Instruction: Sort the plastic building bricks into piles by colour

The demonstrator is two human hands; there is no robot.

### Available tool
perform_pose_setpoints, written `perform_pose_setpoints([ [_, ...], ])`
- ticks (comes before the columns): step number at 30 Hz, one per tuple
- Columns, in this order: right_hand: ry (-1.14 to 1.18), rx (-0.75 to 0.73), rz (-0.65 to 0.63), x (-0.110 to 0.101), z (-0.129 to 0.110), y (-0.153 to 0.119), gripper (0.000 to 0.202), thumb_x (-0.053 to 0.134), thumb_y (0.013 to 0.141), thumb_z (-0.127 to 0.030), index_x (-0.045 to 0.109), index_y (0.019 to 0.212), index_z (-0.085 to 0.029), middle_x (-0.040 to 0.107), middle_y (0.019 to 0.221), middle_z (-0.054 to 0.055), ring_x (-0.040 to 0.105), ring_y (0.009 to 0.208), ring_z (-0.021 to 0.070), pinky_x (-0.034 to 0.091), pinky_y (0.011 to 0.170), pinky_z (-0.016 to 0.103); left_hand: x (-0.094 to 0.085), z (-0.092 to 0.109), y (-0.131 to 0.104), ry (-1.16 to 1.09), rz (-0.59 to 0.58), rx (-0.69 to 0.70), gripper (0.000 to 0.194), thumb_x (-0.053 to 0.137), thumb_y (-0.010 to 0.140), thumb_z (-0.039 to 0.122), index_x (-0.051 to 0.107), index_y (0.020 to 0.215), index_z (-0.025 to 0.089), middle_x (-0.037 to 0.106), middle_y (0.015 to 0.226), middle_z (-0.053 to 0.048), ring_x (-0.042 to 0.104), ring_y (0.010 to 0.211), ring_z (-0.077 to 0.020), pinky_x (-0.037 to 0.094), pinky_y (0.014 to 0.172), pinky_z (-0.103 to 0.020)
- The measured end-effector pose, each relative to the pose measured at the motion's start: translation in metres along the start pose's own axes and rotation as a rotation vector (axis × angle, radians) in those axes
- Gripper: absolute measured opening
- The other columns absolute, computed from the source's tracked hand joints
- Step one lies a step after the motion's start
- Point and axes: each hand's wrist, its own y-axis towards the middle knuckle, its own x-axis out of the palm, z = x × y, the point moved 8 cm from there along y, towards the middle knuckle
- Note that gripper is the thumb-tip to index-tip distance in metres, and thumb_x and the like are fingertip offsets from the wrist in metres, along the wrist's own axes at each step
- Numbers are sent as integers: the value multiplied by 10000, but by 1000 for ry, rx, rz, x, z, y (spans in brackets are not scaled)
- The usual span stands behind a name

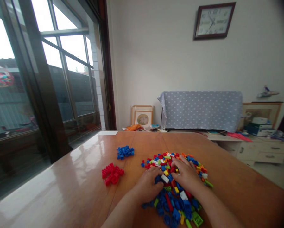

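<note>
A large heap of mixed toy building bricks [168,199] in red, blue, yellow, green, orange and white spreads over the wooden table. At the heap's left side lies my left hand [149,183], its thumb and curved fingers apart with blue bricks visible in the gap. My right hand [186,172] reaches over the heap's right part, fingers spread among the bricks; no brick is visibly gripped. Apart from the heap, to the left, sit a small group of red bricks [112,173] and, farther back, a small group of blue bricks [125,152].
The glossy wooden table [70,186] extends to both sides, with a white sheet [107,133] at its far left corner. Beyond stand a low white cabinet [258,152] and an object under a dotted grey cloth [201,109]. Glass doors [68,79] line the left.
</note>
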Motion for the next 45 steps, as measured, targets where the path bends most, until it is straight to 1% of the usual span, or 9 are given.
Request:
perform_pose_setpoints([
  [3, 11, 2, 1, -7, -3, -1, 98, 590, 769, -262, 637, 854, -279, 677, 1257, 2, 422, 1362, 319, 177, 1123, 583, -2, 2, 1, -17, 4, 0, 409, 606, 764, 173, 647, 1168, 227, 622, 1217, -73, 569, 1125, -243, 424, 1030, -374],
  [7, 36, 1, -29, -14, -3, -2, 118, 593, 770, -282, 664, 864, -281, 722, 991, 9, 593, 1080, 266, 258, 1060, 504, -2, 2, 0, -40, 8, 3, 404, 610, 768, 177, 650, 1166, 233, 626, 1197, -66, 576, 1115, -238, 434, 1014, -362],
  [15, 243, 3, 34, -23, 11, 4, 150, 541, 779, -298, 667, 831, -235, 713, 880, 24, 613, 904, 230, 423, 815, 325, -6, -1, -2, 2, 79, -33, 442, 642, 809, 264, 618, 1251, 258, 622, 1284, -66, 538, 1215, -273, 410, 1063, -409],
  [18, 340, 1, 39, -23, 11, 4, 169, 510, 789, -289, 667, 820, -235, 710, 875, 18, 617, 900, 224, 437, 795, 314, -10, 5, -2, 13, 112, -14, 486, 639, 815, 253, 591, 1298, 269, 610, 1306, -69, 529, 1234, -268, 404, 1075, -409],
  [23, 254, -17, 70, -27, 7, 1, 186, 515, 763, -245, 681, 845, -241, 712, 911, 15, 606, 953, 222, 426, 840, 314, -13, 8, -2, 59, 119, -27, 490, 606, 839, 246, 576, 1328, 260, 620, 1293, -80, 535, 1226, -272, 404, 1074, -424],
  [30, 190, -122, -108, -21, -10, -6, 296, 551, 746, -229, 723, 984, -269, 728, 1006, 21, 605, 997, 229, 421, 871, 311, -8, 7, -3, 93, 85, -15, 462, 594, 848, 278, 588, 1309, 252, 624, 1291, -86, 544, 1212, -281, 419, 1062, -424],
  [34, 170, -140, -183, -13, -11, -8, 285, 554, 762, -224, 739, 972, -275, 735, 922, 21, 617, 959, 230, 429, 848, 310, -4, 11, -3, 121, 40, 4, 448, 600, 838, 286, 610, 1284, 240, 637, 1269, -91, 555, 1190, -290, 435, 1041, -425],
  [40, 308, -91, -95, -16, -9, -7, 260, 517, 810, -283, 718, 971, -253, 725, 911, 27, 639, 889, 219, 456, 782, 307, -8, 17, -2, 119, 71, 16, 447, 622, 828, 302, 624, 1270, 240, 645, 1246, -90, 560, 1170, -290, 444, 1029, -423],
  [45, 310, -90, -4, -23, -9, -7, 265, 496, 833, -299, 705, 991, -258, 719, 962, 28, 627, 948, 223, 451, 818, 314, -11, 19, -2, 131, 99, 6, 425, 615, 838, 296, 628, 1260, 246, 647, 1243, -84, 559, 1172, -288, 441, 1030, -422],
])
